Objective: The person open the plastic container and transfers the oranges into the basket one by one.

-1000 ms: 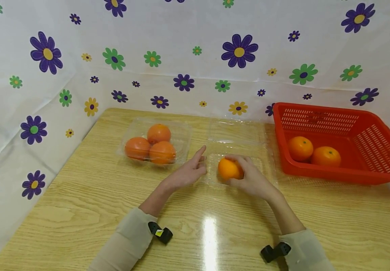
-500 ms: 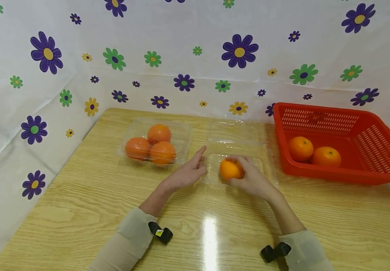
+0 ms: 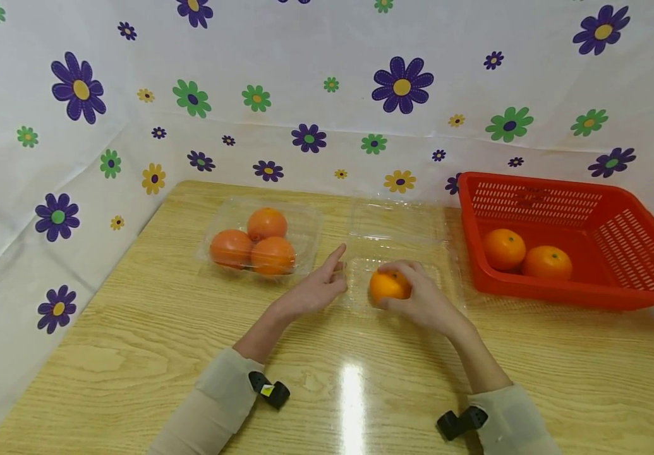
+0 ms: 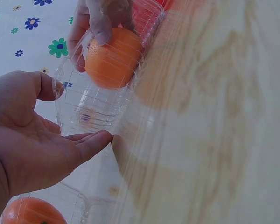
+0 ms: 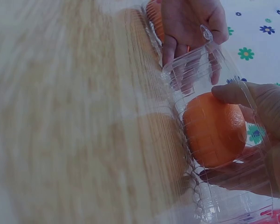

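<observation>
setting an orange inside the open box
our right hand (image 3: pixel 426 303) curls fingers and thumb around a round, bright orange fruit (image 3: pixel 385 287) inside the base of a clear plastic hinged box (image 3: pixel 357 268) — our left hand (image 3: pixel 315 291), loosely spread and gripping nothing, seems to touch the box's left end. we judge this the placing step; the next move calls for easing the right fingers off without dragging the box. right of the box, a red plastic basket (image 3: pixel 560 294) holds two more oranges (image 3: pixel 547 263).
</observation>
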The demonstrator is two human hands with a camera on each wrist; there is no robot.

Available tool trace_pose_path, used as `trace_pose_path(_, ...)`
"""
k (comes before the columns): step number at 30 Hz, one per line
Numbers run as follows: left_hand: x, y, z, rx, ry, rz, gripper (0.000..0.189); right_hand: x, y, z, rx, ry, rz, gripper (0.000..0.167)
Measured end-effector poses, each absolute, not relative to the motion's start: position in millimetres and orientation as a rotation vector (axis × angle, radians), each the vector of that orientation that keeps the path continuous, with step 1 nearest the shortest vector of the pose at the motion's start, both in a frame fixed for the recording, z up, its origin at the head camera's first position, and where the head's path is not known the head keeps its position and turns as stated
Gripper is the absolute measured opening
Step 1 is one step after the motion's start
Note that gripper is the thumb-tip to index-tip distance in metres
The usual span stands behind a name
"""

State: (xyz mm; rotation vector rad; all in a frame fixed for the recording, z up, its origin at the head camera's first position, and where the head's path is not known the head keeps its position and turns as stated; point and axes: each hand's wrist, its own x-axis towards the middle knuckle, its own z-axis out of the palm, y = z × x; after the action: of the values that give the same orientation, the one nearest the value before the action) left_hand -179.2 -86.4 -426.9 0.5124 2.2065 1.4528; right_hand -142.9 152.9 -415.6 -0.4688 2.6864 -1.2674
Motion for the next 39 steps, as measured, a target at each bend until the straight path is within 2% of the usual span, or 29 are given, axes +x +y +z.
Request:
trace_pose_path(5, -179.1, -86.2, -426.7, 0.508, 2.206, 1.454, 0.078, -144.2, 153.9, -416.2, -0.467, 2.705, -1.234, 0.061)
trace_pose_path(13, -179.1, -87.1, -427.4, 0.518, 2.202, 1.454, 0.078, -145.1, 154.4, -417.7, -0.461, 2.721, -1.235, 0.063)
trace_pose_path(39, -176.9, -90.0, -424.4, 0.544, 2.167, 1.482, 0.078, -144.5, 159.6, -408.8, -0.514, 2.923, -1.224, 0.058)
